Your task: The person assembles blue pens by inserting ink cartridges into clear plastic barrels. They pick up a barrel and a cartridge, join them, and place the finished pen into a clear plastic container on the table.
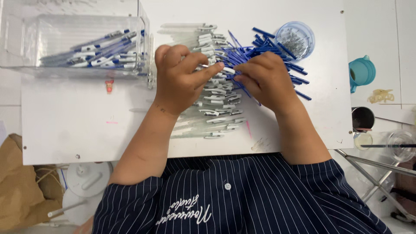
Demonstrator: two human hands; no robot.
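My left hand (182, 78) and my right hand (264, 78) meet over the middle of a white board (69, 121). Between their fingertips is a small white and blue pen part (229, 70), pinched from both sides. Under the left hand lies a row of clear pen barrels with white clips (216, 112). A heap of blue pen refills (268, 52) lies under and behind the right hand.
A clear plastic box (82, 43) at the far left holds several assembled blue and white pens. A round clear tub of small metal parts (295, 40) stands at the far right of the board. A teal cup (362, 71) sits beyond the board's right edge.
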